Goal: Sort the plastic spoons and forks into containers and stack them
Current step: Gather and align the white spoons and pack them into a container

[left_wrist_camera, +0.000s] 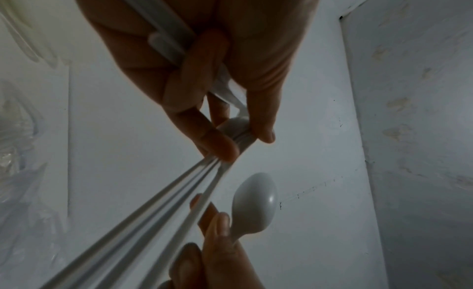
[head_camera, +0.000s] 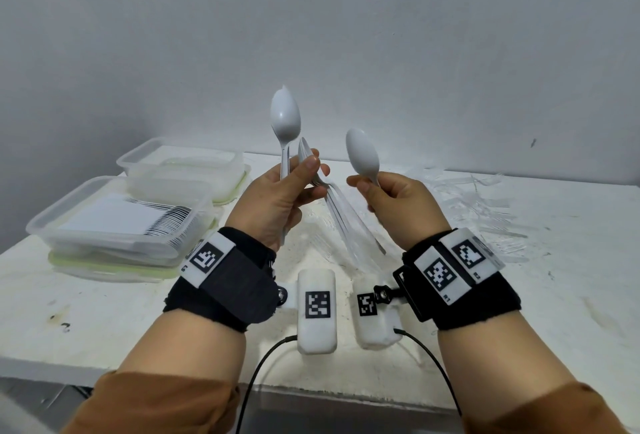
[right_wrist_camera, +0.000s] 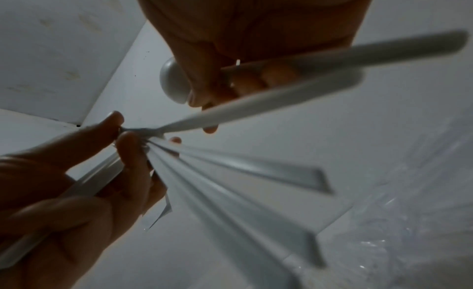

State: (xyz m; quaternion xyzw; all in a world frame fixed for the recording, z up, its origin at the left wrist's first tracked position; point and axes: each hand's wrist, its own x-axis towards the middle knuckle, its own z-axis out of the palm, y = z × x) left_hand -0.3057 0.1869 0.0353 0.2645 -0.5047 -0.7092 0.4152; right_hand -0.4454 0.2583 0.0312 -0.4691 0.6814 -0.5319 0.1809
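Observation:
My left hand (head_camera: 304,174) is raised over the table. It holds one white plastic spoon (head_camera: 285,118) upright and pinches a fanned bundle of several white cutlery pieces (head_camera: 346,222), handles pointing down and right. Their heads are edge-on, so I cannot tell spoons from forks. My right hand (head_camera: 367,184) pinches a second white spoon (head_camera: 363,153) at its neck, bowl up, close beside the bundle. In the left wrist view my fingers (left_wrist_camera: 225,147) clamp the bundle (left_wrist_camera: 158,212), with the right hand's spoon (left_wrist_camera: 256,200) below. The right wrist view shows that spoon's bowl (right_wrist_camera: 174,81) and the bundle's handles (right_wrist_camera: 230,192).
A clear container (head_camera: 52,225) at the near left holds a neat row of stacked cutlery (head_camera: 166,222) and sits on green-rimmed containers. Another clear container (head_camera: 138,156) stands behind it on more. A heap of clear wrappers (head_camera: 467,198) lies at the right. A wall rises behind the table.

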